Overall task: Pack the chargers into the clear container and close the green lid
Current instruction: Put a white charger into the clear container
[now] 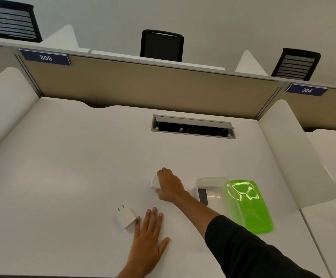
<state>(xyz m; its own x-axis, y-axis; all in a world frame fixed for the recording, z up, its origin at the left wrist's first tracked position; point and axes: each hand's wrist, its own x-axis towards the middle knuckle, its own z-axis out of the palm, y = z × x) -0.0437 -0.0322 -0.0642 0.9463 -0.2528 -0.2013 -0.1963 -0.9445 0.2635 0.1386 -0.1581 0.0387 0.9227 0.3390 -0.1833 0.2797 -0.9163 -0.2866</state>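
Right hand [169,184] is reaching out across the white desk [73,167] from a dark sleeve [253,251], and I am seeing its fingers curled round a white charger [154,182] that is showing at the hand's left side. Only part of that charger is peeking out past the fingers, so I cannot tell whether it is lifted or resting on the desk. Left hand [148,241] is lying flat and spread, palm down, nearer to me, gripping nothing; its little finger is just touching the corner of a second white charger [126,217], which is lying on the desk with its two prongs pointing away from me.

To the right of the reaching hand, the clear container [211,189] is sitting open on the desk. A dark charger [202,194] is lying inside it, against the left wall, with its prongs pointing away from me. The green lid [249,205] is lying just beside the container on its right, with its left edge overlapping the container's rim, so the box is not closed.

Further back, a cable hatch [193,127] is standing open in the desk surface, near the beige partition [143,85].
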